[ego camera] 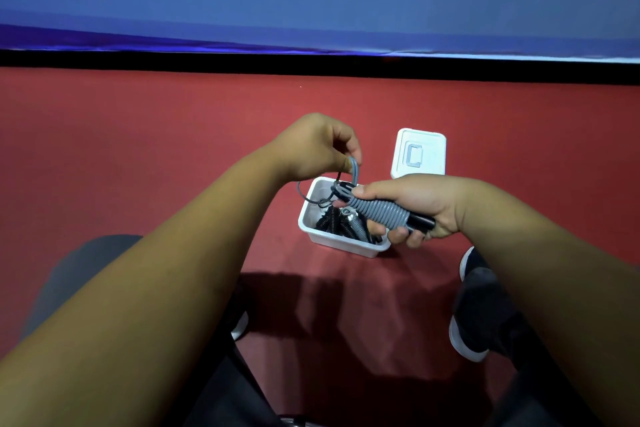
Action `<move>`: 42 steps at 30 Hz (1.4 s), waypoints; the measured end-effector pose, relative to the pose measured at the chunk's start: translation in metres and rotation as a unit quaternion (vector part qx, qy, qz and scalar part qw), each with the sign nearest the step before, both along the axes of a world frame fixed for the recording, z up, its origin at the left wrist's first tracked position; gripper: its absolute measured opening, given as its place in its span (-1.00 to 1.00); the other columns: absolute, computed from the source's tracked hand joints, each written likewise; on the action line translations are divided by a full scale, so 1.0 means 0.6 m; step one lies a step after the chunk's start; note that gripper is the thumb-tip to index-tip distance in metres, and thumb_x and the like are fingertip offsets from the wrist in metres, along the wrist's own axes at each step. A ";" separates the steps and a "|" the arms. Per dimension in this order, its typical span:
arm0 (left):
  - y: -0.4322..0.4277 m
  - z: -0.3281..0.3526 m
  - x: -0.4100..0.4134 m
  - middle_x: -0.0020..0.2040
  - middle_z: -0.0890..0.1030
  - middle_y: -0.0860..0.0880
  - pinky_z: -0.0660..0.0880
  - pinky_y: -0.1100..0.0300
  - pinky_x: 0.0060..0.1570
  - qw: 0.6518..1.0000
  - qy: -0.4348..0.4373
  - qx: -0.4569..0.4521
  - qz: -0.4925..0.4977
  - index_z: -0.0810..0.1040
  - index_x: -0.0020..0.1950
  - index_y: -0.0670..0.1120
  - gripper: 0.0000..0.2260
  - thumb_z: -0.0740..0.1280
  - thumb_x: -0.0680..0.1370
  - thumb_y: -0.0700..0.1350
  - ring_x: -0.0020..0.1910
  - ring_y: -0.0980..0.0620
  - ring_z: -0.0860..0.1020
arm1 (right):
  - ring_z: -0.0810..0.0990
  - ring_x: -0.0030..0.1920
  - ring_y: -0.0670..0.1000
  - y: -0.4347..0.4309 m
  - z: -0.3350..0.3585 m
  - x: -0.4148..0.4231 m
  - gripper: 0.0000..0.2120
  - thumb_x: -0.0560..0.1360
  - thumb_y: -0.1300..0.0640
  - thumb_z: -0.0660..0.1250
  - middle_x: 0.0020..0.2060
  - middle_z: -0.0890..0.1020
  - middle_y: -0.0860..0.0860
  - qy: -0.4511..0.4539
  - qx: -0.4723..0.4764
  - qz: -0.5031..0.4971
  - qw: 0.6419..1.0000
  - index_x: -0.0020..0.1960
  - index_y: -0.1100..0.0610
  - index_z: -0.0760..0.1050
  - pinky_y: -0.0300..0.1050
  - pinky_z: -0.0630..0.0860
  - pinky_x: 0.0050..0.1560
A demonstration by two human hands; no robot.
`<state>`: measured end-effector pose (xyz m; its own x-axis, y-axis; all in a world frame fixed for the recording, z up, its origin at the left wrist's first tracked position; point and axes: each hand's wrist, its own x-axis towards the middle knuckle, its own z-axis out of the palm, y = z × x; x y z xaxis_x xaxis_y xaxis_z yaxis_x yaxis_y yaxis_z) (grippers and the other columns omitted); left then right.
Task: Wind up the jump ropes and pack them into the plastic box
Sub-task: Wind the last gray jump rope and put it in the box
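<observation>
Centre frame: right grip (415, 204), a bare hand, fingers curled tight round a jump rope (381, 213). Grey cord is coiled neatly along the paired black handles (420, 222), thumb on top pinning the last turn, likely so the coil can't spring loose.

Left grip (318, 146), also bare, just up-left of it. Thumb and fingers pinch the tail of cord (354, 166), lifted above the bundle. A thin dark loop (300, 189) hangs below that hand, over the box's left rim. Whether it belongs to this rope or one in the box, can't tell.

Plastic box (341, 244), white, open, sits on the red floor (173, 149), right under both hands. Bundle is held over it, so the drop should be short. Inside: wound black ropes (329, 220) plus a shiny metal bit (346, 213). Some packing looks done.

Lid (419, 152) lies flat on the floor just up-right of the box, apart from it, out of the way of the opening.

Judgement: step in hand is finishing the wind, tucking or wrapping the tail. Next is lowering the bundle in. Risk: the tail slips and the coil unwinds, or the hanging loop snags the rim.

Lower frame: dark shoes (474, 315) and trouser legs. Blue banner (311, 10) across the top.
</observation>
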<state>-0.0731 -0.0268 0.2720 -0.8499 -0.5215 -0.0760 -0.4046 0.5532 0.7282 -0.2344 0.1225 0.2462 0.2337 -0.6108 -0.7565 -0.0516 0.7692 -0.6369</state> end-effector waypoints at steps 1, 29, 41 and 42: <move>-0.001 0.000 -0.001 -0.23 0.73 0.07 0.58 0.30 -0.13 1.000 0.001 -0.019 0.007 0.74 -0.10 -0.05 -0.87 0.55 0.46 -0.28 -0.25 0.19 0.65 | 0.38 -0.45 -0.08 -0.002 -0.003 -0.002 -0.65 0.64 -0.27 0.30 -0.28 0.51 0.03 0.014 -0.001 -0.013 1.000 0.24 -0.07 0.63 -0.33 0.24 -0.52; 0.017 -0.006 -0.005 -0.27 0.48 0.02 0.46 0.07 -0.24 0.993 0.021 0.117 0.009 0.56 0.02 -0.14 -0.72 0.19 0.75 0.02 -0.29 0.00 0.43 | 0.27 -0.45 -0.06 -0.025 0.003 -0.001 -0.60 0.54 -0.35 0.26 -0.36 0.41 -0.05 -0.042 -0.064 -0.307 0.949 0.03 -0.01 0.46 -0.28 0.17 -0.40; -0.006 -0.006 0.005 -0.15 0.68 -0.09 0.61 0.17 -0.10 0.981 0.020 0.195 -0.007 0.56 0.10 -0.27 -0.90 0.34 0.68 -0.22 -0.18 0.01 0.65 | 0.28 -0.51 -0.08 -0.016 0.018 -0.008 -0.52 0.58 -0.42 0.25 -0.37 0.41 -0.04 -0.090 -0.075 -0.268 0.956 0.02 0.01 0.49 -0.31 0.18 -0.51; -0.009 -0.007 0.005 -0.16 0.69 -0.08 0.61 0.17 -0.09 0.983 0.012 0.185 -0.009 0.59 0.11 -0.28 -0.90 0.35 0.67 -0.25 -0.20 0.03 0.65 | 0.28 -0.51 -0.08 -0.015 0.017 -0.008 -0.52 0.58 -0.43 0.24 -0.37 0.40 -0.04 -0.094 -0.076 -0.262 0.958 0.02 0.01 0.49 -0.31 0.18 -0.50</move>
